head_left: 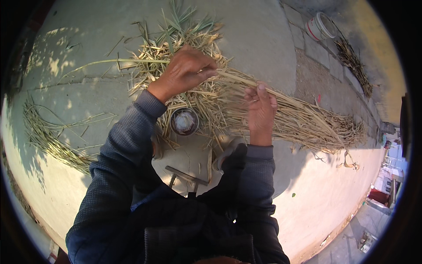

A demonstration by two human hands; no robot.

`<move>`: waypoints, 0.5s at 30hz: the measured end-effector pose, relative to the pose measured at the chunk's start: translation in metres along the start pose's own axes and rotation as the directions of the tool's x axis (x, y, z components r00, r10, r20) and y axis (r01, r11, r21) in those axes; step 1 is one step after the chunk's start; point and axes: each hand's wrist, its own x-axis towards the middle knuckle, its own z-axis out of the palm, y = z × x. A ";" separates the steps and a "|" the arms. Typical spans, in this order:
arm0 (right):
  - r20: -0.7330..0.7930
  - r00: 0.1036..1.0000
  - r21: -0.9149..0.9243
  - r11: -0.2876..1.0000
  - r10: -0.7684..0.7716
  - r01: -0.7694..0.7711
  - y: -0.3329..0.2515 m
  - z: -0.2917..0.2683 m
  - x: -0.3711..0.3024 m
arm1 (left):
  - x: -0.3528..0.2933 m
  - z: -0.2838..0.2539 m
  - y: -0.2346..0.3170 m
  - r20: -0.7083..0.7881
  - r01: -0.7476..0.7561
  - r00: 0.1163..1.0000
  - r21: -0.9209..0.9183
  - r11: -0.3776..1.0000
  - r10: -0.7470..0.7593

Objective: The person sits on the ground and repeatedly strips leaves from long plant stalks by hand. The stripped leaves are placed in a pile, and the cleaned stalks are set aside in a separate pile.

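A pale dry stalk (237,78) spans the gap between my two hands over a heap of straw. Its left part is pinched in my left hand (187,70), the fingers curled with the knuckles up. Against its other side my right hand (262,110) closes with the thumb raised and fingers bent. A long greenish stalk (101,63) reaches left from behind my left hand; whether it is the same stalk is hidden. Beneath the hands lies the loose cut straw (200,99), and a large bundle of dry stalks (312,119) stretches off to the right.
A small round bowl (184,122) with pale contents stands before my feet. Near my knees is a T-shaped bar (187,175). Another stalk bundle (57,136) lies at left. Far right are a white bucket (321,27) and dark twigs (355,66) along the wall.
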 end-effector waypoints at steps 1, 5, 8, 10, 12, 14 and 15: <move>0.000 1.000 -0.022 1.000 -0.019 0.019 -0.004 -0.003 0.001 | 0.001 -0.003 -0.003 0.000 0.036 0.999 0.031 0.999 -0.036; -0.002 1.000 -0.135 0.991 -0.020 0.020 -0.001 0.002 -0.004 | 0.001 0.016 -0.001 -0.046 -0.081 0.996 0.014 0.997 0.081; 0.043 0.998 -0.267 0.962 -0.048 0.058 0.005 0.010 -0.010 | -0.002 0.040 0.008 0.006 -0.114 0.993 -0.010 0.993 0.114; 0.024 0.999 -0.243 0.969 -0.043 0.048 0.007 0.012 -0.013 | -0.004 0.046 0.014 -0.019 -0.079 0.997 -0.069 0.994 0.078; 0.011 0.999 -0.192 0.981 -0.032 0.034 0.005 0.009 -0.012 | -0.002 0.046 0.020 -0.035 0.074 0.996 -0.262 0.962 -0.086; 0.010 1.000 -0.130 0.991 0.014 -0.012 0.006 0.004 -0.011 | 0.002 0.040 0.022 0.075 0.367 0.918 -0.537 0.759 -0.390; -0.033 0.999 -0.132 0.991 0.005 -0.010 0.008 0.002 -0.010 | 0.005 0.035 0.020 -0.063 0.311 0.901 -0.598 0.739 -0.430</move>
